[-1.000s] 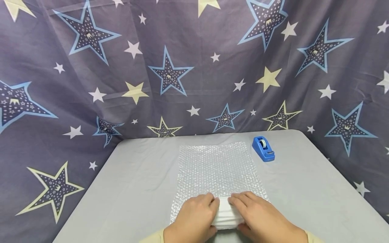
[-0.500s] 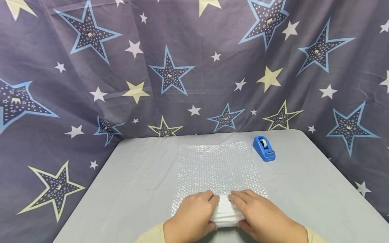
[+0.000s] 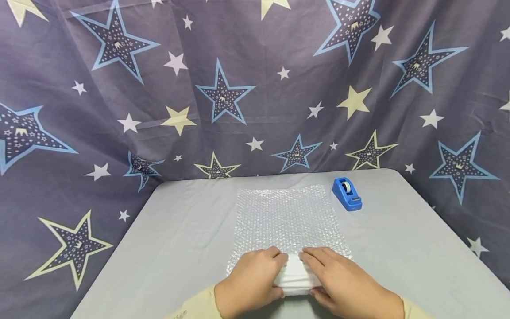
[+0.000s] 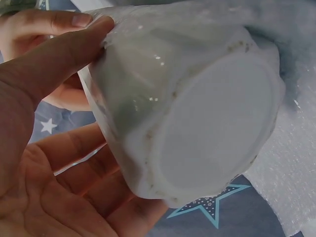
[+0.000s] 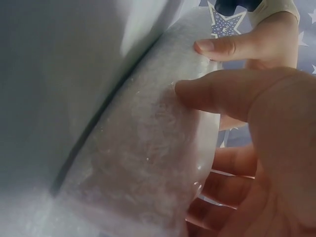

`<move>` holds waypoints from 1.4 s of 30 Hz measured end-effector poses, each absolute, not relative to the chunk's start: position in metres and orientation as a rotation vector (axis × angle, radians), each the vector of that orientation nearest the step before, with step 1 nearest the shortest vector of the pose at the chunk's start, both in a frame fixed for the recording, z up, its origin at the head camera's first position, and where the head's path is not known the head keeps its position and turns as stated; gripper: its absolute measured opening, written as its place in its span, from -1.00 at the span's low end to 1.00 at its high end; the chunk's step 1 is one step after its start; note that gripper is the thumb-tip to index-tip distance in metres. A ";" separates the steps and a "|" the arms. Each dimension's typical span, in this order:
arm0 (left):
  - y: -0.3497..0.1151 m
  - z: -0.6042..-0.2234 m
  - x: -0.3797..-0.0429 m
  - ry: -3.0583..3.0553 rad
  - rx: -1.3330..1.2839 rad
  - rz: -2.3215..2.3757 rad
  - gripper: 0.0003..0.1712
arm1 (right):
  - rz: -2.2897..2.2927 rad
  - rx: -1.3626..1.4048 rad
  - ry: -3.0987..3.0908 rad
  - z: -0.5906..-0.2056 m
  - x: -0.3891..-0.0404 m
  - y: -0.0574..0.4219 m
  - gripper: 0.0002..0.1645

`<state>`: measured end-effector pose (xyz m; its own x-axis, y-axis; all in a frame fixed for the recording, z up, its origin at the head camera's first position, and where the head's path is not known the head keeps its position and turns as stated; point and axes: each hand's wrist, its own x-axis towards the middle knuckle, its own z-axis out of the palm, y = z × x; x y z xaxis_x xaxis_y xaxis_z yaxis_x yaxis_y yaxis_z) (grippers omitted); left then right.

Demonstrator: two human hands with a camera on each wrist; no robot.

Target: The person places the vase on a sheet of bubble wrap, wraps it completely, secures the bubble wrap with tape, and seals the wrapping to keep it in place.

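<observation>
Both hands grip a white rounded object [image 3: 296, 277] near the front of the table. In the head view it shows white ridges or layers between the hands; its exact kind is unclear. My left hand [image 3: 255, 277] holds its left end, thumb on the near side and fingers over the top. On the right end my right hand [image 3: 342, 281] grips it the same way. The left wrist view shows a smooth, flat white oval end [image 4: 217, 123] with a wavy edge. Bubble wrap [image 3: 284, 217] lies flat beyond the hands, and some covers the object's side [image 5: 143, 153].
A blue tape dispenser [image 3: 346, 194] with a roll in it stands at the back right, beside the bubble wrap. A pale grey cloth covers the table [image 3: 179, 230]. Behind it hangs a dark curtain [image 3: 159, 88] printed with stars.
Both hands and the white object between them have shifted slightly forward, away from the person. The grip looks the same. The flat bubble wrap and the tape dispenser stay in place.
</observation>
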<state>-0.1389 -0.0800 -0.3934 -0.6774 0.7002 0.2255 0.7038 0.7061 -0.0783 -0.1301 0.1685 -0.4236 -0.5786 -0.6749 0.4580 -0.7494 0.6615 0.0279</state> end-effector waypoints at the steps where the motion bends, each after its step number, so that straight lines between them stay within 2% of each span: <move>1: -0.080 -0.393 -0.139 -2.681 -1.120 -0.022 -0.33 | 0.232 1.112 -2.443 -0.424 -0.130 0.168 -0.04; 9: -0.079 -0.391 -0.143 -2.693 -1.098 -0.022 -0.39 | 0.221 1.125 -2.419 -0.421 -0.128 0.166 -0.04; 23: -0.077 -0.384 -0.152 -2.816 -1.131 -0.057 -0.29 | 0.245 1.123 -2.448 -0.424 -0.128 0.160 0.07; 29: -0.079 -0.384 -0.157 -2.796 -1.151 -0.109 -0.35 | 0.246 1.090 -2.460 -0.425 -0.130 0.158 -0.04; 33: -0.079 -0.384 -0.159 -2.796 -1.160 -0.124 -0.33 | 0.264 1.077 -2.445 -0.424 -0.132 0.158 -0.13; 42: -0.081 -0.386 -0.159 -2.820 -1.128 -0.128 -0.32 | 0.295 1.109 -2.414 -0.423 -0.136 0.160 -0.18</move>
<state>-0.1585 -0.0811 -0.3862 -0.7203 0.6823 0.1253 0.6908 0.7219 0.0400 -0.1355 0.1597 -0.4232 -0.5664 -0.6593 0.4945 -0.7590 0.6511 -0.0012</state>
